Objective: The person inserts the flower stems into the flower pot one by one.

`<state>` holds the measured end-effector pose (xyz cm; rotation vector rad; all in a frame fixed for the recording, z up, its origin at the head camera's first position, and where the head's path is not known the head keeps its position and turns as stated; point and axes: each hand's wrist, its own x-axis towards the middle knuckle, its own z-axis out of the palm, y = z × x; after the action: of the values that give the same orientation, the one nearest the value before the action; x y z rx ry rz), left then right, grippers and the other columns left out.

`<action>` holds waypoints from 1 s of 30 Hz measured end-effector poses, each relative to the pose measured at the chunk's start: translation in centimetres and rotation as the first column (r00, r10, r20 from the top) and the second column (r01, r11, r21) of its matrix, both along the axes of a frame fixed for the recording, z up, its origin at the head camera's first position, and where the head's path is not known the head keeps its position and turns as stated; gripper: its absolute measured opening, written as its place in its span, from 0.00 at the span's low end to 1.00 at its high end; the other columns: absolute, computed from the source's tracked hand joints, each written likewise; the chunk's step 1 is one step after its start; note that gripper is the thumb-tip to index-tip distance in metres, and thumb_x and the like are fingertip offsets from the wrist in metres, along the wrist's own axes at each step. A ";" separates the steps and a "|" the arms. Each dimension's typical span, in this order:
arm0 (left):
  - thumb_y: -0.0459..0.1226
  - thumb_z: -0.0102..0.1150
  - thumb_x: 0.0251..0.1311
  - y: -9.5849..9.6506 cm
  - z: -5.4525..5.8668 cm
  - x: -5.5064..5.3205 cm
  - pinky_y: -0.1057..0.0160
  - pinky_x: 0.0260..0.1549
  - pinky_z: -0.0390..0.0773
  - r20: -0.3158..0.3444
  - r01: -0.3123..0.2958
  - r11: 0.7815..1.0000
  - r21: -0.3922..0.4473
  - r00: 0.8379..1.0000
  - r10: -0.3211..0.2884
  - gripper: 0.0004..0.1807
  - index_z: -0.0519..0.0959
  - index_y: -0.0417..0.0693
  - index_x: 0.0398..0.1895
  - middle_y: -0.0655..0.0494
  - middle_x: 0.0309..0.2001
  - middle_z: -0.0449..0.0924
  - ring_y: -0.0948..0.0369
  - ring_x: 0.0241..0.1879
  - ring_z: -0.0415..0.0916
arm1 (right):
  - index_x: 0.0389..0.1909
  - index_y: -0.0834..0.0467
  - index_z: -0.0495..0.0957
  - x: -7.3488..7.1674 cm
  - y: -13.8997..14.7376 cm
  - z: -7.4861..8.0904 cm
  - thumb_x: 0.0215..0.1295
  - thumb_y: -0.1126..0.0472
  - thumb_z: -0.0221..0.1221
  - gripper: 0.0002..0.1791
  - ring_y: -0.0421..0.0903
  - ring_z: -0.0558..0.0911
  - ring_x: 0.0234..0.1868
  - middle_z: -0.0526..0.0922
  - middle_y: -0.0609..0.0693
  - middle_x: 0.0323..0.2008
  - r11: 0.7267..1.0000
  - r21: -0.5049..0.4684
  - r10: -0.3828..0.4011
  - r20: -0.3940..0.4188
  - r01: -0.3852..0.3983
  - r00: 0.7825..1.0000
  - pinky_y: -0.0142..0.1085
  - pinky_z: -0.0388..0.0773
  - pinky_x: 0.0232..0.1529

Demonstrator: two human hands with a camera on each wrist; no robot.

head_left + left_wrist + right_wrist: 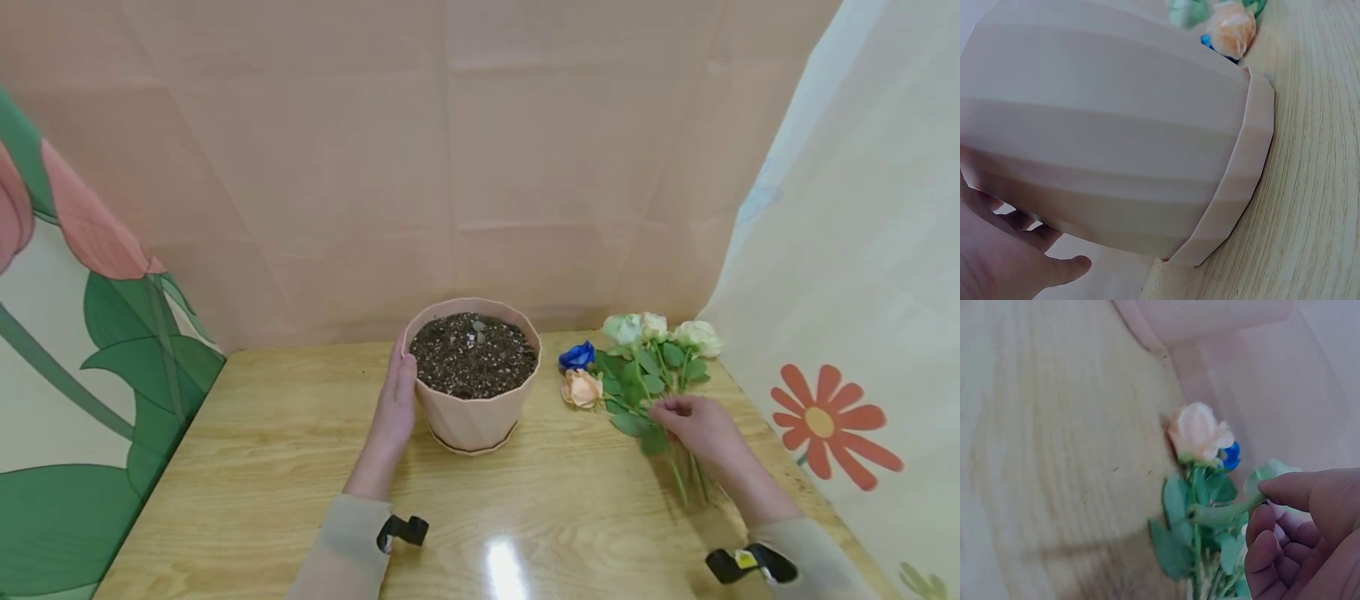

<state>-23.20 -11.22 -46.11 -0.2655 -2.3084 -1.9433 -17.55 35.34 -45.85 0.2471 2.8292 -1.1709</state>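
A pink faceted flower pot (472,417) filled with dark soil (468,367) stands on a matching saucer (1250,162). A small green sprig (478,327) shows in the soil. My left hand (397,396) rests flat against the pot's left side; some of its fingers are hidden behind the pot in the left wrist view. Over the cut flowers on the right, my right hand (697,425) pinches a short, pale green stem (1216,514) between thumb and fingers. Below it lie a peach rose (1197,431), a blue rose (577,356) and whitish roses (697,336) with leafy stems.
The wooden table (285,467) meets a pinkish backdrop (337,167) just behind the pot. Flower-printed cloths (862,275) hang at both sides. The bundle's bare stems (678,483) point toward the table's front.
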 end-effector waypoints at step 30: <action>0.60 0.28 0.89 0.0 0.1 0.2 0.33 0.83 0.43 0.001 0.001 1.000 0.000 1.000 -0.001 0.35 0.41 0.70 0.93 0.55 0.91 0.41 0.45 0.88 0.40 | 0.55 0.61 0.84 -1.5 -8.6 11.6 0.84 0.47 0.63 0.20 0.46 0.85 0.37 0.88 0.53 0.38 0.962 -0.240 0.026 -0.387 -0.128 0.922 0.31 0.86 0.36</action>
<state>-23.04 -11.18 -46.03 -0.2664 -2.3095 -1.9443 -19.05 26.74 -34.27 -0.1256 2.9065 -1.7205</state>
